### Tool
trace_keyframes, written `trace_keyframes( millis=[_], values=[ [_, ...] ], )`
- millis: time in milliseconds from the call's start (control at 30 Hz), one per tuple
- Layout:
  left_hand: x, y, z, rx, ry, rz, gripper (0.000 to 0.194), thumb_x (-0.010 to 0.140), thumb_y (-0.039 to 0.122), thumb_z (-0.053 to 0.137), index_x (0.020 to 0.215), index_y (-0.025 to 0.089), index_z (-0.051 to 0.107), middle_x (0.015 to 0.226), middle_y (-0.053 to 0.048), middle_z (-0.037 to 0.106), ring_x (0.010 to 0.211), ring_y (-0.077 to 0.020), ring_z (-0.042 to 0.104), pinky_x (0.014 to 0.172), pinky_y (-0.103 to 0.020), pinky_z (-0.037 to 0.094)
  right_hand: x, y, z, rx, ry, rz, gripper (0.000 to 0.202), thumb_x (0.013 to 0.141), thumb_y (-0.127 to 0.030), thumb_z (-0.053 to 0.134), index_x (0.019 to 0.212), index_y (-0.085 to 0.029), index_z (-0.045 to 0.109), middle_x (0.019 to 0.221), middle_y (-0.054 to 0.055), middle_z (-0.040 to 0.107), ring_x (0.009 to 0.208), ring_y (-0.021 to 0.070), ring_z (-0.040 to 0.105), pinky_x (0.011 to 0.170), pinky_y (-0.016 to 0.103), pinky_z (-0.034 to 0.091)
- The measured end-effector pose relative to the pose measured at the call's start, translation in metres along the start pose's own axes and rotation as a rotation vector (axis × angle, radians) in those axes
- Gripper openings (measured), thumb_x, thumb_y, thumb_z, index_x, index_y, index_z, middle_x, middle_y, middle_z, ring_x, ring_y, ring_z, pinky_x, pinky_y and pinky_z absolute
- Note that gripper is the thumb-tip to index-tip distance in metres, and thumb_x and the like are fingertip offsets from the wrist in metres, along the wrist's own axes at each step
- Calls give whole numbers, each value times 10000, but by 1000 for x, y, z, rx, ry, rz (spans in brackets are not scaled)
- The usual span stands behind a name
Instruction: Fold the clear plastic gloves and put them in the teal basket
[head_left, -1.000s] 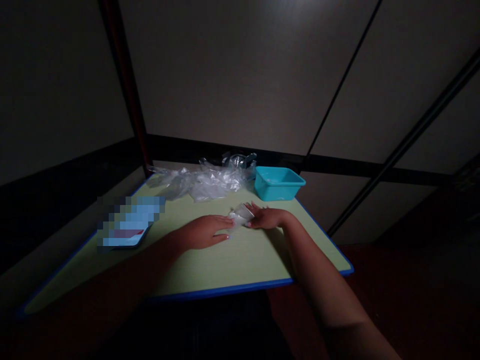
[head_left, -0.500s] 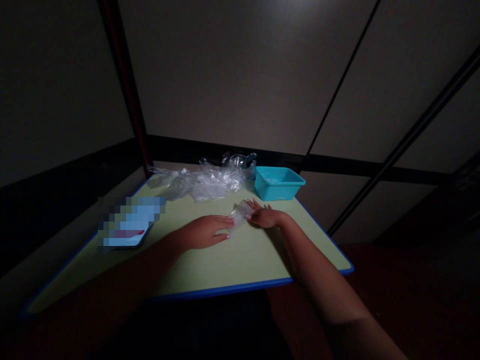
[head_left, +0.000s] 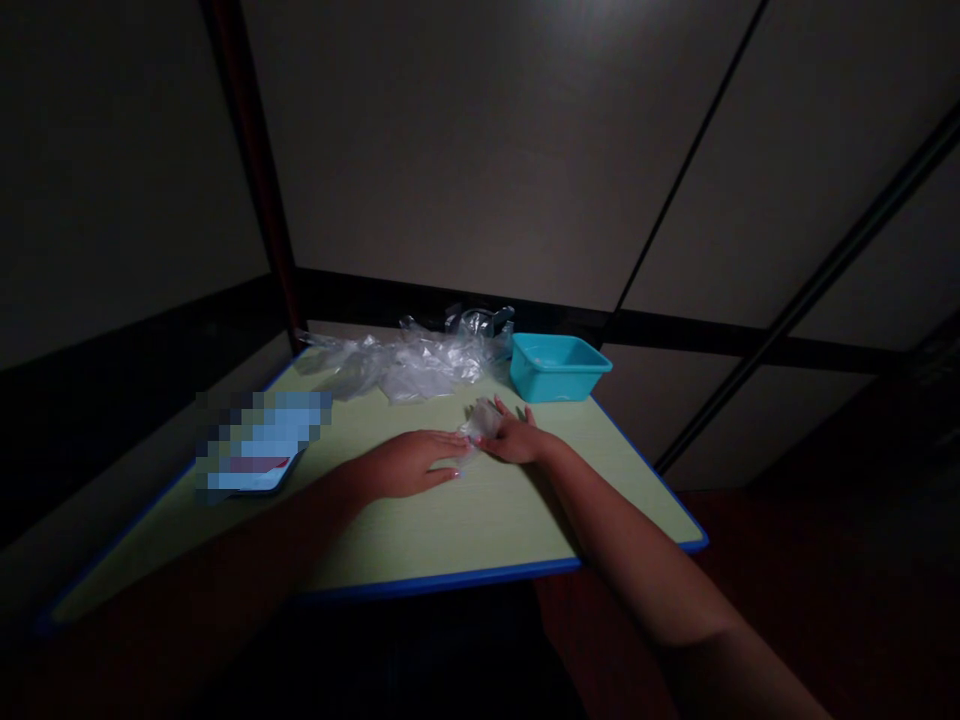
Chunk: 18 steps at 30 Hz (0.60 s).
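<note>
A small clear plastic bag (head_left: 482,420) lies on the light green table (head_left: 420,540), partly covered by my fingers. My left hand (head_left: 412,463) rests flat, its fingertips pressing the bag's left end and its thumb apart on the tabletop. From the right, my right hand (head_left: 514,437) lies over the bag's other side with its fingers stretched out and thumb pointing at the left fingertips. Both hands look open, palms down. Part of the bag is hidden beneath them.
Behind my hands lies a heap of crumpled clear plastic bags (head_left: 427,365). A turquoise basket (head_left: 559,370) stands at the back right, near the blue table edge. On the left rests a phone-like device (head_left: 270,450), partly pixelated. Wall panels (head_left: 450,150) rise behind the table.
My right hand has slid left toward my left hand, over the small bag, which now looks more bunched up. My left hand has stayed in place.
</note>
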<state>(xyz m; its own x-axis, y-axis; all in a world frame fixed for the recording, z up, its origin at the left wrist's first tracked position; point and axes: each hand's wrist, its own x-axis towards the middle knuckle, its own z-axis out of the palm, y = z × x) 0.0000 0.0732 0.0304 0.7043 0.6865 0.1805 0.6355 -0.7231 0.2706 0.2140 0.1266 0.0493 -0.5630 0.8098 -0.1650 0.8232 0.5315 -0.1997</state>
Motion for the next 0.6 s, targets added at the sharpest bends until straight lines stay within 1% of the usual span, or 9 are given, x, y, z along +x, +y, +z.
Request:
trace_keyframes(
  millis=[167,300,467,600],
  values=[
    [0,0,-1,-9,10,12,422,870,340,481,1269,206,509,1343,-51,488,1255,-167,425,1062,-316,297,4,-7,5,8,71,-15,607,892,-525,284,1440,-285,184,1518,24,46,1388,271,-49,993,671,-35],
    [0,-1,0,-21,11,16,417,867,328,487,1264,203,514,1342,-57,488,1256,-174,424,1059,-331,299,9,-9,10,5,112,-45,566,905,-454,294,1438,-304,179,1516,10,64,1391,257,-25,985,676,-54],
    [0,-3,3,-21,24,17,424,864,332,494,1267,201,510,1333,-57,501,1253,-174,428,1056,-331,300,11,-8,13,13,114,-109,589,892,-305,329,1444,-319,126,1510,15,132,1392,246,32,985,675,-60],
    [1,-3,3,-23,36,28,427,863,339,496,1270,210,507,1327,-54,509,1251,-174,429,1055,-326,299,8,-10,12,75,107,-165,629,880,-221,316,1452,-296,64,1507,29,144,1390,232,72,1002,663,-34]
  ],
)
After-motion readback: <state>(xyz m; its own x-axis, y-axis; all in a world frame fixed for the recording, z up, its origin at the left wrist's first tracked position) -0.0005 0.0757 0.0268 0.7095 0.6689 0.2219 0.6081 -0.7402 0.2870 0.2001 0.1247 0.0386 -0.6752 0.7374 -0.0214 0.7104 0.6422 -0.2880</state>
